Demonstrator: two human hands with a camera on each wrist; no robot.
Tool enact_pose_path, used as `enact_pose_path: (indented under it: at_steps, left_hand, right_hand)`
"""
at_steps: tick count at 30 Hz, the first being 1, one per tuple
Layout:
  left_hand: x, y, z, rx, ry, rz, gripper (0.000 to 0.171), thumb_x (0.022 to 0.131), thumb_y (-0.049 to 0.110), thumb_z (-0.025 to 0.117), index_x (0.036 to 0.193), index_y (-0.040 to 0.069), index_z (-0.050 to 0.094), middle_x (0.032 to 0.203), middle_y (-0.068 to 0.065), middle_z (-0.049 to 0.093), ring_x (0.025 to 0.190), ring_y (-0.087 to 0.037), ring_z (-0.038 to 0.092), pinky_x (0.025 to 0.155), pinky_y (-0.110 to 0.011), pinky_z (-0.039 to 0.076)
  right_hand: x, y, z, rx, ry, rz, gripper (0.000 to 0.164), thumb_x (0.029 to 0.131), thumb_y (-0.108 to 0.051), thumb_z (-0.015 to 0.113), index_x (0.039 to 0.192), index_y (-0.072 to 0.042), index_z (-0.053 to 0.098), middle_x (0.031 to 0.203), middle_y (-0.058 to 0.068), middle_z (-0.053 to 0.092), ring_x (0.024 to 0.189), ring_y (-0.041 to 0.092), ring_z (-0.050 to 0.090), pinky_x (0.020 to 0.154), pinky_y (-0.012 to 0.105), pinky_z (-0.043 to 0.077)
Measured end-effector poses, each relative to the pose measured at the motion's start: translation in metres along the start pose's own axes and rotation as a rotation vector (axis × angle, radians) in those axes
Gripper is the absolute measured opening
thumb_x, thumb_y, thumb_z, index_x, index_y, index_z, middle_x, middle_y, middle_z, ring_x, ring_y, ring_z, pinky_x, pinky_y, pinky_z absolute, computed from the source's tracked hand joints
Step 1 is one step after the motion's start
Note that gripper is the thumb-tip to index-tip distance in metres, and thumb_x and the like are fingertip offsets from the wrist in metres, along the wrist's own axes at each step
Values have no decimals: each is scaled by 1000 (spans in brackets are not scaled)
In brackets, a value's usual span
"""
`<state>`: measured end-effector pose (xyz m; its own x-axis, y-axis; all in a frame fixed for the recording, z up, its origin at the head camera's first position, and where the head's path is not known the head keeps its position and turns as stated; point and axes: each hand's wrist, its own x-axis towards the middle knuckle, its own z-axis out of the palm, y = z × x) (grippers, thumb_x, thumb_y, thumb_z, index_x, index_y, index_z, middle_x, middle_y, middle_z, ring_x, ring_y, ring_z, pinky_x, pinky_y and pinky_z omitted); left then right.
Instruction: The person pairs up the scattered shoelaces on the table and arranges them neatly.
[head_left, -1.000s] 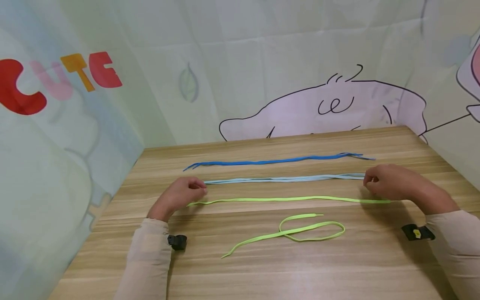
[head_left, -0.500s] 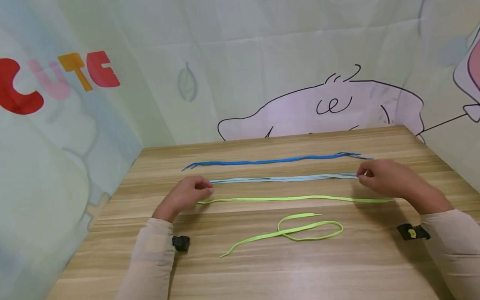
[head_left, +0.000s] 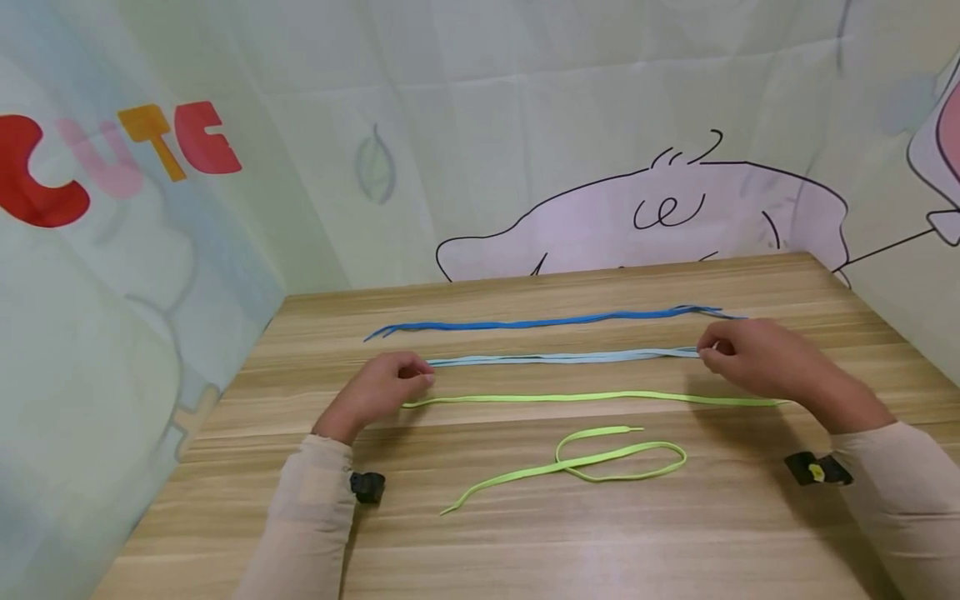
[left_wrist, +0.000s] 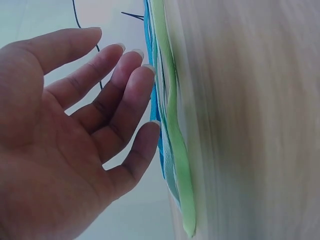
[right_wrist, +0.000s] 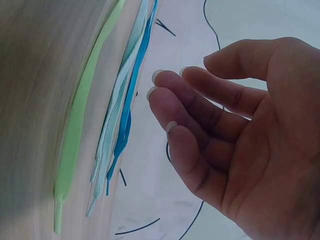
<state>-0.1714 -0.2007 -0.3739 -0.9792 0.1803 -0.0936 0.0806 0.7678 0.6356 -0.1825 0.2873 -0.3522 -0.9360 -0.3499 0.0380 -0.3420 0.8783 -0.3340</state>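
Two light blue shoelaces lie side by side across the table. My left hand hovers over their left end with nothing in it, and in the left wrist view its fingers are loosely bent and apart from the thumb. Over the right end is my right hand; its relaxed fingers also hold nothing in the right wrist view. Nearer than the light blue pair, a yellow-green shoelace is stretched out straight. The hands cover the light blue ends in the head view, though tips show in the right wrist view.
Behind the light blue pair lie dark blue shoelaces, roughly parallel to it. Another yellow-green shoelace lies looped nearer the front. The wooden table ends at a printed cloth backdrop behind and on the left.
Both hands have drifted inward above the light blue shoelaces, the left one to the right and the right one to the left. The shoelaces lie as before.
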Motion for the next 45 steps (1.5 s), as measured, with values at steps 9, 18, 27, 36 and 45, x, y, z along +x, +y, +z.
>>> enact_pose_path:
  at_steps: [9, 18, 27, 36, 45]
  left_hand:
    - [2, 2, 4, 25, -12, 28, 20, 101, 27, 62, 110, 12, 71, 103, -4, 66, 89, -22, 58, 79, -40, 50]
    - [2, 4, 6, 21, -47, 39, 22, 101, 29, 60, 112, 12, 70, 98, -3, 66, 79, -20, 60, 71, -37, 51]
    - [1, 9, 8, 1, -61, 42, 19, 101, 26, 61, 109, 11, 69, 96, -4, 66, 76, -20, 61, 69, -35, 50]
    - [-1, 12, 9, -30, -107, 80, 23, 101, 23, 61, 114, 6, 68, 98, -6, 67, 76, -21, 64, 70, -35, 51]
    - [0, 11, 12, 48, -145, 55, 23, 100, 31, 62, 115, 16, 69, 96, 1, 68, 78, -15, 65, 69, -34, 52]
  right_hand:
    - [0, -8, 3, 13, 10, -15, 18, 97, -17, 61, 103, -5, 72, 86, 0, 63, 76, 19, 55, 66, 37, 48]
    - [2, -11, 4, 14, 14, -23, 18, 97, -16, 60, 103, -4, 72, 86, 0, 64, 76, 18, 55, 66, 37, 48]
    - [3, -13, 7, 24, 5, -48, 15, 96, -15, 63, 102, -5, 71, 84, -3, 64, 73, 15, 54, 63, 35, 47]
    - [2, -17, 9, 45, -10, -73, 15, 96, -16, 63, 103, -6, 71, 85, -3, 64, 75, 15, 55, 65, 35, 47]
    - [1, -22, 13, 52, -30, -97, 14, 97, -17, 62, 103, -8, 71, 86, -3, 64, 75, 14, 56, 66, 35, 48]
